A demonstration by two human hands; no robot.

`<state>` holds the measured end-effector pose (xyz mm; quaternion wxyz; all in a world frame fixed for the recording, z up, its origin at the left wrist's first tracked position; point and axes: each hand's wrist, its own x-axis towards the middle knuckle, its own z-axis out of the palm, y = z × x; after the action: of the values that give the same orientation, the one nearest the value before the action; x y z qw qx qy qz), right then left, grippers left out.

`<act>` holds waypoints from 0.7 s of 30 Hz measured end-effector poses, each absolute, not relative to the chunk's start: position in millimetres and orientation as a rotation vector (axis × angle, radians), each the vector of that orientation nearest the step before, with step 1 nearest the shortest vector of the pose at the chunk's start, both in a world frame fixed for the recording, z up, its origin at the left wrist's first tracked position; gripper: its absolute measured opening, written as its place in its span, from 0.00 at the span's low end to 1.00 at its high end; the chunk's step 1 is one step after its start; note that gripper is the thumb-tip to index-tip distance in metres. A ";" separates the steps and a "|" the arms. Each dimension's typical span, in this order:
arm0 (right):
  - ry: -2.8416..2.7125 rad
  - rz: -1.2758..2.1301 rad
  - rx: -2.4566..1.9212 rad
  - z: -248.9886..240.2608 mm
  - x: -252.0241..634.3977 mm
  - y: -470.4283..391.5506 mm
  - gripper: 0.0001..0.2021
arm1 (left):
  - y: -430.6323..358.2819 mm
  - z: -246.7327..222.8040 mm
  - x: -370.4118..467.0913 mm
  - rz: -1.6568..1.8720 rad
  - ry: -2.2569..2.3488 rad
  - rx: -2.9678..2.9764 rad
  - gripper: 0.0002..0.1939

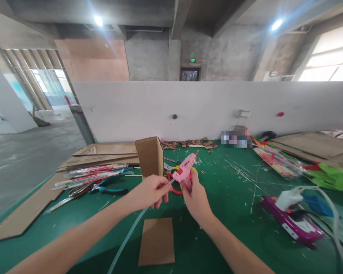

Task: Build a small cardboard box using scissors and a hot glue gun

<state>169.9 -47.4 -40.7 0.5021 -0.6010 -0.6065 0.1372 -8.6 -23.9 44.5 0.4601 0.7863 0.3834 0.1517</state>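
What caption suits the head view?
Left hand pinches a clear stick behind the pink glue gun in the right hand.

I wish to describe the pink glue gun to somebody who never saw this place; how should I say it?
Beyond the green table stands a long white wall. Over the middle of the table, the right hand holds the pink glue gun, and the left hand pinches a pale stick at its back. Its pink body sets it apart from the red-handled scissors beside it.

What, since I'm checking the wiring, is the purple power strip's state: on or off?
On, it appears: a red light glows on the power strip, beside the white plug.
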 end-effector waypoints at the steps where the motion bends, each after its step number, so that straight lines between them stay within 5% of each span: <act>1: -1.498 0.305 -1.470 -41.4 170.2 -46.5 0.25 | -25.4 45.2 -7.3 0.376 0.942 1.913 0.19; 12: -1.556 -0.098 -1.539 -46.2 174.9 -45.9 0.24 | -29.8 34.4 2.5 0.493 0.911 1.543 0.14; 21: -1.203 0.429 -1.284 -40.9 173.8 -34.2 0.21 | -35.4 34.2 1.9 0.431 0.689 1.362 0.20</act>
<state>173.8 -34.2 -40.9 0.6174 -0.5579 -0.5224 0.1862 1.9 -35.4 34.2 0.7018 0.6117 0.3095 0.1937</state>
